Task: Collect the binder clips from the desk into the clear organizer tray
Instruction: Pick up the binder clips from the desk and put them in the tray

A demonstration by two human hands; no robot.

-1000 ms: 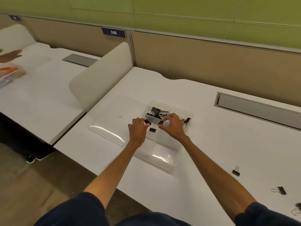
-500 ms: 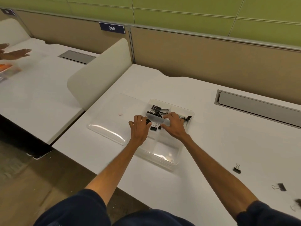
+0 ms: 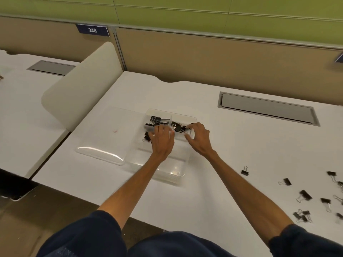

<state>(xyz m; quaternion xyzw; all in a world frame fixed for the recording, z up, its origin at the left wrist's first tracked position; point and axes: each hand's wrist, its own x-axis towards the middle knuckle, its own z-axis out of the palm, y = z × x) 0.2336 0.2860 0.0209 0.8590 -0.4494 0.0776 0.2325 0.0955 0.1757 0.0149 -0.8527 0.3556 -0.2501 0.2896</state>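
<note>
The clear organizer tray (image 3: 167, 178) lies on the white desk in front of me. Several black binder clips (image 3: 155, 120) sit in its far compartments, and one more clip (image 3: 146, 136) lies just left of my left hand. My left hand (image 3: 162, 140) reaches into the tray with its fingers curled over a clear divider strip (image 3: 149, 128). My right hand (image 3: 199, 139) pinches the strip's right end between thumb and fingers, beside the clips (image 3: 177, 126). Several loose binder clips (image 3: 305, 194) are scattered on the desk at the right.
The tray's clear lid (image 3: 100, 153) lies flat to the left of the tray. A cream partition (image 3: 79, 95) divides this desk from the neighbouring one. A grey cable flap (image 3: 267, 109) is set into the desk at the back right. A single clip (image 3: 245, 171) lies nearest my right forearm.
My left hand has moved right, closer to my right hand over the tray's far compartments. The view has swung right, bringing more loose clips into sight.
</note>
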